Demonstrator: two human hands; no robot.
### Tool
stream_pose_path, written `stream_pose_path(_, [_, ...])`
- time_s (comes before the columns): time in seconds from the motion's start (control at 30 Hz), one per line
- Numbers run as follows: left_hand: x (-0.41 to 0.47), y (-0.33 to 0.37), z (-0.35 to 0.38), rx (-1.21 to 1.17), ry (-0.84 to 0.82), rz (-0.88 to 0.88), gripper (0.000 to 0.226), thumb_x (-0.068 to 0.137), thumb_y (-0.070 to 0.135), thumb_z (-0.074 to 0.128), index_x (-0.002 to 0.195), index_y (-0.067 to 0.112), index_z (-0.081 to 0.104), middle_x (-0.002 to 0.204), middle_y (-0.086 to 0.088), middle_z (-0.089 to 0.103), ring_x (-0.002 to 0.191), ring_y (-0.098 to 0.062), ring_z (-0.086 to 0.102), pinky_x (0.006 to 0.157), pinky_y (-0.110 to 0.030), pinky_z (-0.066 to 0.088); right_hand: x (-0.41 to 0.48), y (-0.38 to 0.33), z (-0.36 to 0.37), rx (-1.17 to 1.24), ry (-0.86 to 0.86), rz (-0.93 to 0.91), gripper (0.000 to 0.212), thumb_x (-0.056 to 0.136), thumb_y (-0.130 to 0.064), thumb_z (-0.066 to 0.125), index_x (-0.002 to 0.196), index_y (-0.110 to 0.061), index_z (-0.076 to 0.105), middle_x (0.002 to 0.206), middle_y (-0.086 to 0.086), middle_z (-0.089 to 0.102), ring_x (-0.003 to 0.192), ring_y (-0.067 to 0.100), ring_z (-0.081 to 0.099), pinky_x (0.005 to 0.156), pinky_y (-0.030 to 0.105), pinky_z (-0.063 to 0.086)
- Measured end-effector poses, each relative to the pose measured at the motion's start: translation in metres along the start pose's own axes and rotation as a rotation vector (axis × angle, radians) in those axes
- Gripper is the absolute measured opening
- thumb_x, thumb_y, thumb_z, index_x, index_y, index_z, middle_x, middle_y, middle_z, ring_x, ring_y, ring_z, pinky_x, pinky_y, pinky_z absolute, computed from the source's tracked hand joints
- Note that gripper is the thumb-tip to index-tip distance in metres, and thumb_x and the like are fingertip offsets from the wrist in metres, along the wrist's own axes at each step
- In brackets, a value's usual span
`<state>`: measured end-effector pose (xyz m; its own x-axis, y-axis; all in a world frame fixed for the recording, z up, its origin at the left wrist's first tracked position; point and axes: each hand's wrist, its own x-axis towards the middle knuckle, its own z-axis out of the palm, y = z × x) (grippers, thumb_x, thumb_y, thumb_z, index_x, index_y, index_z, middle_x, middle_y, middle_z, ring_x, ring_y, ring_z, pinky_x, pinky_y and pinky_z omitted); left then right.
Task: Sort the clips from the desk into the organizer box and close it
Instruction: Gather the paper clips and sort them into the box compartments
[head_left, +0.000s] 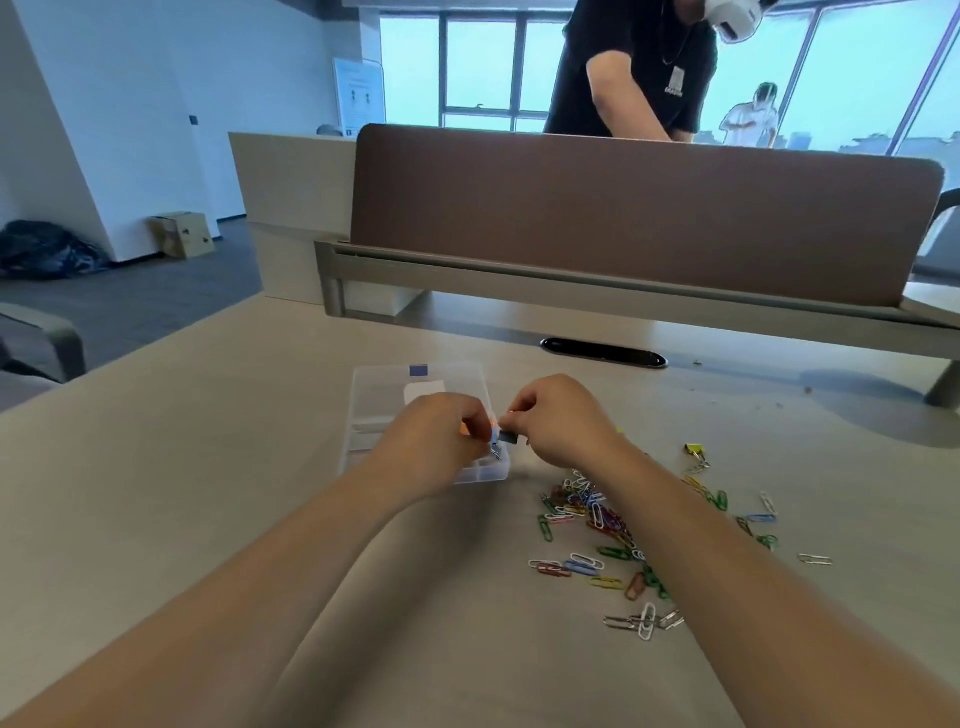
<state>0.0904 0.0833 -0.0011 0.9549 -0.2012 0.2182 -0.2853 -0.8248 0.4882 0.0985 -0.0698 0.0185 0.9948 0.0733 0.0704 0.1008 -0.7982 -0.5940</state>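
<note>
A clear plastic organizer box lies open on the desk, its lid with a blue latch lying flat at the far side. My left hand hovers over the box's near right corner, its fingers pinched on small orange and blue binder clips. My right hand is just beside it, pinching a dark blue-grey binder clip above the box's right edge. A loose pile of coloured paper clips is spread on the desk to the right of the box. A yellow binder clip lies farther right.
A brown desk divider on a grey rail runs across the far edge of the desk. A black cable slot sits in the desk behind my hands. Another person stands beyond the divider. A chair arm is at the left.
</note>
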Motion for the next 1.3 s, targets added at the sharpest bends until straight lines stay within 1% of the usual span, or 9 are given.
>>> stream_pose_path(0.17, [0.001,0.001,0.005,0.069,-0.015,0.038,0.012,0.089,0.019,0.061,0.089,0.02,0.073,0.088,0.005,0.066,0.077,-0.015,0.057,0.061,-0.006,0.036,0.005,0.004,-0.001,0.025,-0.026,0.04,0.012,0.085,-0.016,0.071,0.074,-0.011,0.073,0.064,0.001,0.065,0.056,0.011,0.056,0.059,0.025,0.047])
stream_pose_path(0.3, [0.002,0.004,0.008,0.114,-0.028,0.035,0.014,0.092,0.021,0.06,0.097,0.019,0.072,0.102,-0.003,0.067,0.084,-0.021,0.061,0.077,-0.017,0.044,0.004,0.004,0.001,0.029,-0.063,0.052,0.013,0.083,-0.012,0.072,0.07,-0.012,0.07,0.073,0.007,0.071,0.064,0.016,0.062,0.07,0.035,0.055])
stream_pose_path(0.47, [-0.002,0.0,0.01,0.092,-0.001,0.069,0.007,0.087,0.023,0.065,0.087,0.025,0.072,0.088,0.002,0.066,0.072,-0.015,0.053,0.065,-0.018,0.038,0.004,0.006,0.002,0.018,-0.085,0.076,0.016,0.082,-0.015,0.072,0.067,-0.009,0.073,0.072,0.011,0.072,0.059,0.018,0.059,0.064,0.033,0.053])
stream_pose_path(0.63, [-0.003,-0.005,0.011,0.118,-0.029,0.114,0.01,0.087,0.023,0.063,0.085,0.023,0.073,0.079,0.003,0.06,0.071,-0.017,0.054,0.053,-0.013,0.03,0.004,0.01,0.004,0.052,-0.066,0.085,0.024,0.084,-0.018,0.073,0.061,-0.015,0.068,0.067,0.006,0.069,0.056,0.015,0.056,0.061,0.029,0.049])
stream_pose_path(0.83, [-0.001,-0.007,0.012,0.193,-0.031,0.146,0.018,0.089,0.022,0.058,0.086,0.023,0.075,0.087,0.002,0.068,0.07,-0.015,0.055,0.061,-0.022,0.038,0.006,0.012,0.002,0.118,-0.069,0.105,0.021,0.087,-0.015,0.071,0.067,-0.015,0.068,0.076,0.008,0.073,0.054,0.01,0.054,0.059,0.029,0.046])
stream_pose_path(1.0, [0.001,-0.01,0.014,0.175,-0.076,0.141,0.018,0.089,0.02,0.058,0.082,0.019,0.074,0.086,0.004,0.066,0.076,-0.016,0.059,0.067,-0.021,0.04,0.011,0.011,0.002,0.144,-0.084,0.13,0.019,0.087,-0.013,0.069,0.068,-0.01,0.072,0.077,0.011,0.075,0.051,0.013,0.053,0.064,0.033,0.048])
stream_pose_path(1.1, [0.002,-0.013,0.014,0.163,-0.089,0.158,0.018,0.086,0.019,0.058,0.073,0.018,0.07,0.083,0.004,0.063,0.073,-0.016,0.057,0.065,-0.027,0.045,0.012,0.009,0.004,0.15,-0.063,0.123,0.02,0.087,-0.014,0.07,0.067,-0.013,0.069,0.077,0.011,0.072,0.055,0.015,0.054,0.063,0.032,0.048])
stream_pose_path(1.17, [0.002,-0.015,0.014,0.147,-0.078,0.149,0.018,0.086,0.02,0.058,0.076,0.02,0.072,0.084,0.003,0.066,0.073,-0.018,0.059,0.067,-0.032,0.05,0.012,0.007,0.004,0.156,-0.069,0.129,0.019,0.086,-0.012,0.07,0.067,-0.012,0.068,0.079,0.013,0.072,0.057,0.017,0.055,0.062,0.032,0.048])
stream_pose_path(1.3, [0.001,-0.015,0.011,0.039,-0.012,0.109,0.014,0.089,0.024,0.061,0.087,0.022,0.074,0.081,0.006,0.067,0.071,-0.013,0.058,0.065,-0.029,0.048,0.013,0.006,0.005,0.149,-0.094,0.145,0.01,0.084,-0.008,0.069,0.075,-0.007,0.072,0.084,0.016,0.074,0.062,0.021,0.059,0.062,0.033,0.049])
